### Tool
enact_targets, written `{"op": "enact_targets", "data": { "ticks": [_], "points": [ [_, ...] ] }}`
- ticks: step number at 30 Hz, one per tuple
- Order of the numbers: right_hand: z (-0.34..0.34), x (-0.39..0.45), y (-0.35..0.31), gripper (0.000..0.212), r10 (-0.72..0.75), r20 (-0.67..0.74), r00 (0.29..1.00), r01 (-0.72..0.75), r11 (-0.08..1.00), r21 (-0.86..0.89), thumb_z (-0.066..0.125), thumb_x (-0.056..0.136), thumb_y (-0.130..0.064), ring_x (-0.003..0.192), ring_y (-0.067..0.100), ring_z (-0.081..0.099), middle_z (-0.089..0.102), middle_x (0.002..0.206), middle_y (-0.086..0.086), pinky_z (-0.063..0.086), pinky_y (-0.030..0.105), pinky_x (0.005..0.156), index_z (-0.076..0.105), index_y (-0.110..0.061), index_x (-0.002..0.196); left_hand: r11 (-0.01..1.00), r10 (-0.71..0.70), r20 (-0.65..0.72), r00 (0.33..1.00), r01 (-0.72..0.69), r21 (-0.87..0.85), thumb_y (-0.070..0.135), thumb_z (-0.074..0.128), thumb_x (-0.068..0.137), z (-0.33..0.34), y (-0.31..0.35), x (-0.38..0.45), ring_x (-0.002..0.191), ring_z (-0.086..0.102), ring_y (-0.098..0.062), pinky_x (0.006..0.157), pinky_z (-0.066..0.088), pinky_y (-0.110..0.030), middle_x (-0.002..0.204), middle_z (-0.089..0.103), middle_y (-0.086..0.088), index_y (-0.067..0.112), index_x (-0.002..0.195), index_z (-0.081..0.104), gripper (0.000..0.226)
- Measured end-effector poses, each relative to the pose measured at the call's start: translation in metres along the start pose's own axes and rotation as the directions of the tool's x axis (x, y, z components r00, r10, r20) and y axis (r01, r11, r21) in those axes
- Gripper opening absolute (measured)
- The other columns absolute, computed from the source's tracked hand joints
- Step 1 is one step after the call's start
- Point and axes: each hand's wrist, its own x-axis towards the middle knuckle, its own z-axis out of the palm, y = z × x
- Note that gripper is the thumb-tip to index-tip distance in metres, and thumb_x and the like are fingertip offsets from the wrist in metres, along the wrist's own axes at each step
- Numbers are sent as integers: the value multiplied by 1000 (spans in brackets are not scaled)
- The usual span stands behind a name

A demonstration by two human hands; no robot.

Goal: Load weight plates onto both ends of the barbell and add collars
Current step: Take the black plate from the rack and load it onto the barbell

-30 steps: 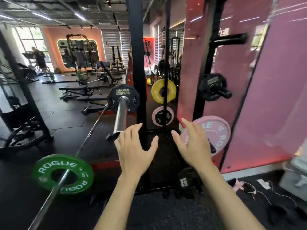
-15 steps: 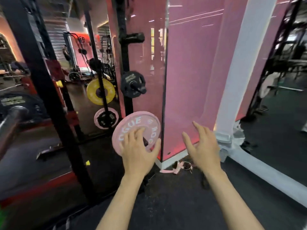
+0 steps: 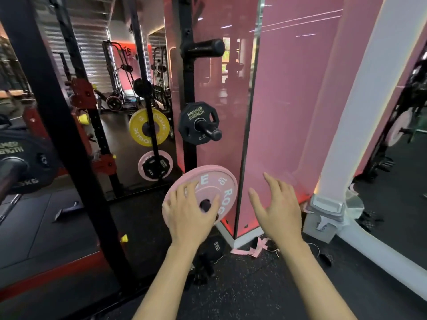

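A pink Rogue weight plate (image 3: 217,181) hangs on a low storage peg of the black rack upright (image 3: 188,72). My left hand (image 3: 190,211) lies on the plate's face with spread fingers, covering its left half and part of the hub. My right hand (image 3: 276,206) hovers open just right of the plate, apart from it, in front of the pink wall. The barbell's sleeve end (image 3: 10,172) shows at the far left edge with a black Hammer Strength plate (image 3: 30,158) on it. No collar is visible.
A small black Hammer Strength plate (image 3: 198,122) sits on the peg above, and an empty peg (image 3: 203,48) higher up. A mirror reflects a yellow plate (image 3: 149,127). A black post (image 3: 67,144) stands left. A black 15 kg plate (image 3: 215,245), pink straps (image 3: 250,249) and cables lie on the floor.
The view swung right, away from the barbell and its green plate, toward the rack's pegs. My left hand came onto the pink plate's face; my right hand stayed open beside it.
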Motion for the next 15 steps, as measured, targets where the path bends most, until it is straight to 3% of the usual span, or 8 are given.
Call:
{"op": "enact_targets", "data": {
  "ticks": [9,15],
  "points": [
    [88,96,-37,57,-26,18,1000,25,998,50,51,95,-52,120,20,46,56,129,2,39,37,99,46,-20,141,1000,-23,-64,998,22,-21,68,40,83,30,-57,109,123,44,-20,100,33,-42,132,54,5,26,135,51,68],
    [120,141,-25,56,17,-22,1000,-15,998,69,49,95,-51,120,22,47,58,129,3,37,35,97,48,-18,140,998,-58,-45,997,57,-32,60,56,87,67,-77,145,122,43,-19,100,33,-42,132,54,4,24,134,49,59]
  ]
}}
